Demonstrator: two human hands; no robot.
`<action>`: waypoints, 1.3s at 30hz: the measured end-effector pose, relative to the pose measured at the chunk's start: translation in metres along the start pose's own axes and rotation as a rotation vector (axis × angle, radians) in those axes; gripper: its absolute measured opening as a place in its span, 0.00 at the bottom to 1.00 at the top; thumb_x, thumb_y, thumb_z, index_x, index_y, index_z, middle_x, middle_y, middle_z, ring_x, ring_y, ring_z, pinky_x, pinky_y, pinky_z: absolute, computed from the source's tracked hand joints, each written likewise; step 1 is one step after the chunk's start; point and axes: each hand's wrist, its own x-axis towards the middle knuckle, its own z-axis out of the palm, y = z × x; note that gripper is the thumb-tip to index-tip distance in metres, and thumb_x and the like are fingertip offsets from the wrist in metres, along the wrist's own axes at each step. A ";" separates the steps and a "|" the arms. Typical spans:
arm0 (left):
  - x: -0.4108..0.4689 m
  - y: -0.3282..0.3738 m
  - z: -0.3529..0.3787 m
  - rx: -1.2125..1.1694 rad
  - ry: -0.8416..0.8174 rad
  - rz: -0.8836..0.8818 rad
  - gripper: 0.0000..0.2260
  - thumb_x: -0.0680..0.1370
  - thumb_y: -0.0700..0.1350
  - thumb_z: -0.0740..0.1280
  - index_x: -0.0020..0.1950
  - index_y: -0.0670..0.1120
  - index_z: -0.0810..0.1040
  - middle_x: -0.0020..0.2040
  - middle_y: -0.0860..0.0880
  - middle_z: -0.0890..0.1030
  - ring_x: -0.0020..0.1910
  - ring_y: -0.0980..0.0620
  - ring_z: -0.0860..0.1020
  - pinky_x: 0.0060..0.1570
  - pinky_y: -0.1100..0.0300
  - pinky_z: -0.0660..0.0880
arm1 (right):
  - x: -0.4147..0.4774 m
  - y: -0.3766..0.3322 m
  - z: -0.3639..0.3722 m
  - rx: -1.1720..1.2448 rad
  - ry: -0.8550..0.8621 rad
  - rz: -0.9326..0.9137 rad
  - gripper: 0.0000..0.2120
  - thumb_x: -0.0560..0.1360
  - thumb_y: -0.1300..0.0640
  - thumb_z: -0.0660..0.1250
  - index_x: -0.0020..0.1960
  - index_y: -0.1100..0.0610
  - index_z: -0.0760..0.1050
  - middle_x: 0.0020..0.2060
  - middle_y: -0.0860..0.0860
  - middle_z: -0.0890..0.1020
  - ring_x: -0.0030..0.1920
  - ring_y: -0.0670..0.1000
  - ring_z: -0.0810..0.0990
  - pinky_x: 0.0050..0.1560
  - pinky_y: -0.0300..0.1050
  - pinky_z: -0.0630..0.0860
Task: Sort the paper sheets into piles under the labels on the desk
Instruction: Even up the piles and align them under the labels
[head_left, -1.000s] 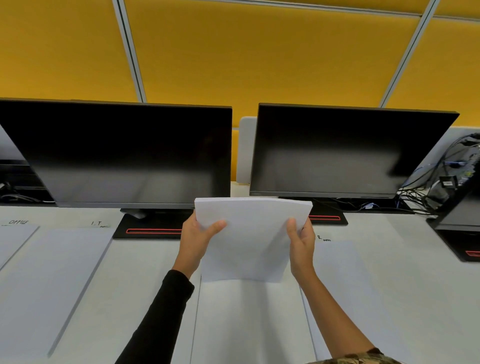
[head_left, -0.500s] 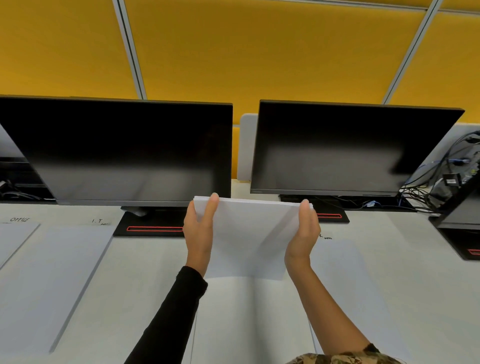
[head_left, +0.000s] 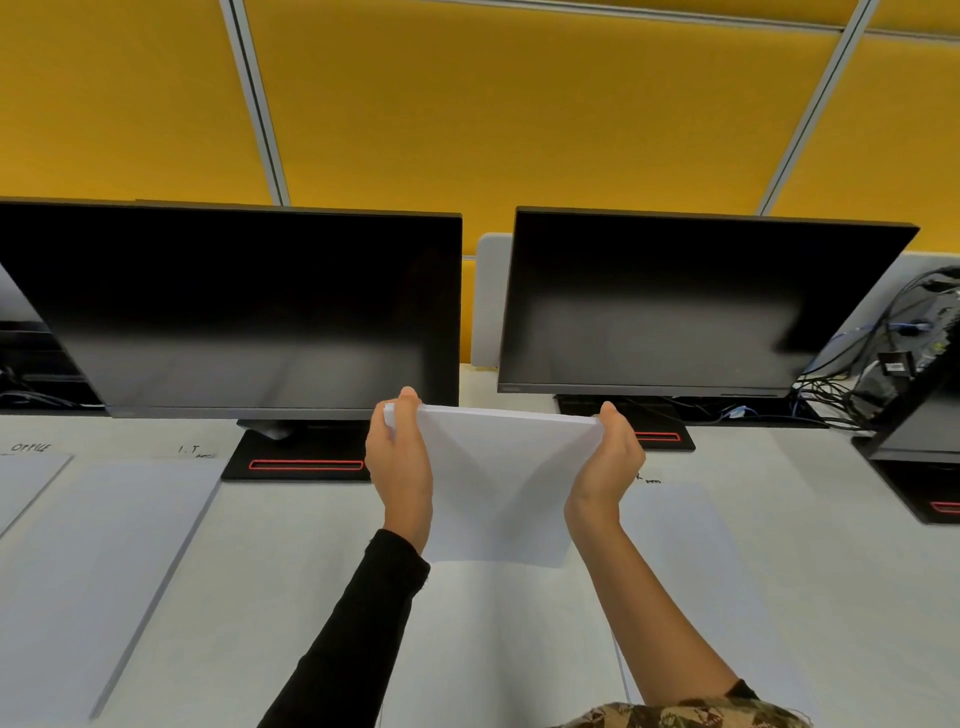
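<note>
Stack (head_left: 498, 483) of white sheets held upright between both hands, above the tabletop (head_left: 291, 571), in front of the gap between the two monitors (head_left: 249, 312). Left hand (head_left: 400, 462) grip closed on the stack's left edge, fingers wrapped round the top corner; right hand (head_left: 608, 457) grip closed on the right edge, palm cupping it. A second ago thumbs lay across the front face with the stack tilted back; now both hands have slid to the side edges and the top edge has come forward and lower, sheets squared up. Reads as jogging the stack even, not yet dealing a sheet off.

Piles already lie flat on the tabletop: one under the "OFFICE" label (head_left: 31, 447) at far left, one under "I.T" (head_left: 189, 450), one directly below the stack, one to the right under a partly hidden label (head_left: 647, 479). Sorting looks under way, held stack still to distribute. Sheet text not visible, so target pile cannot be told.
</note>
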 end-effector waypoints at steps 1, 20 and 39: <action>0.001 0.001 0.000 0.001 -0.007 -0.011 0.11 0.80 0.53 0.56 0.40 0.52 0.69 0.38 0.51 0.73 0.37 0.54 0.73 0.37 0.62 0.71 | 0.000 0.000 0.001 0.006 -0.002 0.009 0.18 0.78 0.54 0.59 0.29 0.53 0.65 0.30 0.49 0.70 0.34 0.48 0.70 0.36 0.41 0.67; 0.004 0.005 -0.003 -0.008 -0.056 -0.069 0.14 0.80 0.53 0.56 0.37 0.51 0.68 0.37 0.50 0.73 0.37 0.54 0.73 0.38 0.62 0.71 | -0.003 -0.001 -0.002 0.065 -0.097 -0.038 0.14 0.73 0.43 0.58 0.36 0.52 0.69 0.34 0.48 0.72 0.36 0.48 0.72 0.37 0.39 0.70; -0.005 -0.039 -0.024 -0.074 -0.209 0.059 0.11 0.79 0.58 0.52 0.49 0.56 0.70 0.43 0.51 0.73 0.42 0.54 0.72 0.43 0.60 0.72 | 0.007 0.084 -0.057 -0.340 -0.197 -0.238 0.10 0.81 0.61 0.52 0.47 0.59 0.71 0.36 0.46 0.75 0.34 0.34 0.74 0.35 0.26 0.70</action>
